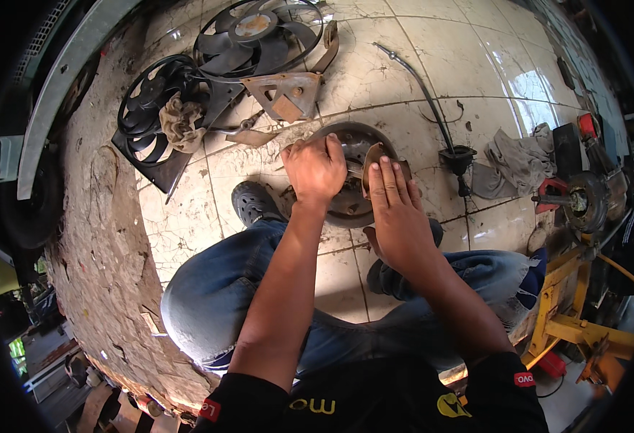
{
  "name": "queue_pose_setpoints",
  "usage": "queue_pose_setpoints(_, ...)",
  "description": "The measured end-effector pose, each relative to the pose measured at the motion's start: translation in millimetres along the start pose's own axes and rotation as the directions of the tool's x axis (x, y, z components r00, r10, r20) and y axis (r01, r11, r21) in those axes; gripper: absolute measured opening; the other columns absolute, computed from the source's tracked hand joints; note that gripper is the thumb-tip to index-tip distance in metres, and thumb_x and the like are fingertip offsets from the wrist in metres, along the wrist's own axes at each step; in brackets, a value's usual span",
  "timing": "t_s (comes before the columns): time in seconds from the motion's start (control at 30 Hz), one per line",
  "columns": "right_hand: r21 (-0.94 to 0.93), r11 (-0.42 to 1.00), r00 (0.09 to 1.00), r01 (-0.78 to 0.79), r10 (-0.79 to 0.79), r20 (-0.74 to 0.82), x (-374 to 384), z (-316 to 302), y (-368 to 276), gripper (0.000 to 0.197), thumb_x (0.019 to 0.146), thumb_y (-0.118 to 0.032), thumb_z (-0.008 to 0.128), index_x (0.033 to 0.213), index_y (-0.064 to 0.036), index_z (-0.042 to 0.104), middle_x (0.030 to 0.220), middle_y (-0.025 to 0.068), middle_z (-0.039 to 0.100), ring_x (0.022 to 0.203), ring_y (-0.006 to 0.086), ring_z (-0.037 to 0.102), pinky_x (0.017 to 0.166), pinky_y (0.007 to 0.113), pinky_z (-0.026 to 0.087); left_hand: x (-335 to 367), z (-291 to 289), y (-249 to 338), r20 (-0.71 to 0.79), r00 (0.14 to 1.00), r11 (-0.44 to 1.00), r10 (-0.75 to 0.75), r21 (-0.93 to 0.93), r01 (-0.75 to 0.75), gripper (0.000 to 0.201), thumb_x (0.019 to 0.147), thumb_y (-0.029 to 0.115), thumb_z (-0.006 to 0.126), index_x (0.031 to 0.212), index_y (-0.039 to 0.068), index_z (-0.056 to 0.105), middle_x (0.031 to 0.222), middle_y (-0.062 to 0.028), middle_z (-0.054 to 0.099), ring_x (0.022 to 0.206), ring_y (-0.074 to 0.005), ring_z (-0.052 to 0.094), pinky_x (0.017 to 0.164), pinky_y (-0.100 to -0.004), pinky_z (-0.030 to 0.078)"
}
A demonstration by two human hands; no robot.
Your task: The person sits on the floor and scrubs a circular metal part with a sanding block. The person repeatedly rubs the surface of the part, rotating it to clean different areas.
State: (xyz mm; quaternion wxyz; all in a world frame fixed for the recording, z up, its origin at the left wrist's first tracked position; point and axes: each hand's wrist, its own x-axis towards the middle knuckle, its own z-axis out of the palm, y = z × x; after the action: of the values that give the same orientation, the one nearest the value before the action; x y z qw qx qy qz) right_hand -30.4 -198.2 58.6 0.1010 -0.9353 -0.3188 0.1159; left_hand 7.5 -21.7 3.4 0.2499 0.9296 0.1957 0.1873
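A round, dark metal brake drum (351, 218) lies on the tiled floor between my feet. Above it my left hand (315, 167) is closed in a fist around a curved metal piece (356, 168) that looks like a brake shoe; most of it is hidden. My right hand (398, 206) lies with fingers straight and together, flat over a brown, sandpaper-like sheet (374, 160) against that piece. Its thumb stands apart, below the fingers.
Black radiator fans (253, 29) and a rusty bracket (286, 94) lie at the far left, with a crumpled cloth (182, 123) on them. To the right are a lever with a long cable (457, 155), grey rags (522, 159), a hub assembly (584, 202) and a yellow stand (573, 325).
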Motion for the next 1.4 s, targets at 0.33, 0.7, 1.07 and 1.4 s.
queue_pose_setpoints(0.33,0.070,0.998,0.997,-0.002,0.007,-0.071,4.6,-3.9,-1.8,0.067,0.093,-0.008,0.046,0.154,0.0053,0.024,0.160,0.0264,0.025,0.148,0.0417,0.028,0.119,0.056,0.023,1.7,0.9,-0.3,0.041,0.999,0.999,-0.032,-0.006,0.032,0.040,0.094,0.029,0.049,0.072,0.005,0.073,0.081,-0.0146,0.073,0.087,-0.0332,0.066,0.090,-0.0444,0.040)
queue_pose_setpoints(0.7,0.059,0.998,0.991,0.002,0.006,-0.135,7.0,1.2,-2.5,0.063,0.095,-0.010,0.046,0.153,0.0060,0.027,0.159,0.0271,0.028,0.147,0.0419,0.030,0.118,0.057,0.025,0.6,-0.7,1.8,0.017,1.000,1.000,-0.017,0.011,0.017,0.039,0.094,0.029,0.050,0.073,0.004,0.073,0.082,-0.0160,0.072,0.088,-0.0341,0.066,0.089,-0.0450,0.041)
queue_pose_setpoints(1.07,0.055,0.998,0.989,-0.005,0.013,-0.148,-0.7,11.6,-5.9,0.063,0.095,-0.010,0.044,0.154,0.0041,0.027,0.160,0.0244,0.027,0.148,0.0396,0.029,0.118,0.059,0.025,-2.5,-3.3,-2.4,0.083,0.996,0.999,-0.039,0.024,0.037,0.038,0.095,0.029,0.050,0.075,0.004,0.072,0.082,-0.0175,0.072,0.085,-0.0361,0.066,0.090,-0.0476,0.040)
queue_pose_setpoints(1.4,-0.009,1.000,0.988,-0.019,0.017,-0.151,-1.0,16.2,-14.7,0.063,0.095,-0.010,0.045,0.154,0.0053,0.028,0.160,0.0262,0.027,0.148,0.0419,0.027,0.118,0.059,0.024,0.4,-1.7,-5.0,0.112,0.990,0.997,-0.081,0.005,0.081,0.039,0.096,0.030,0.049,0.079,0.005,0.073,0.083,-0.0200,0.071,0.088,-0.0382,0.066,0.091,-0.0490,0.040)
